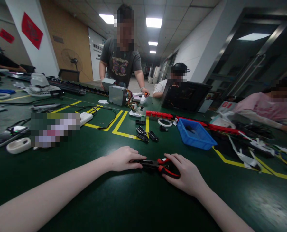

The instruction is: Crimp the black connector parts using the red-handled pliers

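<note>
A pair of needle-nose pliers (153, 163) with red and black handles lies across the green table in front of me. My right hand (188, 175) is closed around the handles, which are spread a little apart. My left hand (124, 159) grips the dark jaw end between thumb and fingers. Whether a small part also sits at the jaws under my left fingers I cannot tell. Beyond the pliers lies a loose group of small black clip-like parts (142, 130).
A blue plastic bin (195, 135) stands to the right, before a long red strip (159, 114). Further back are a metal power-supply box (116, 95) and a black computer case (185, 97). A phone (8, 136) lies at the left. Several people are around the table.
</note>
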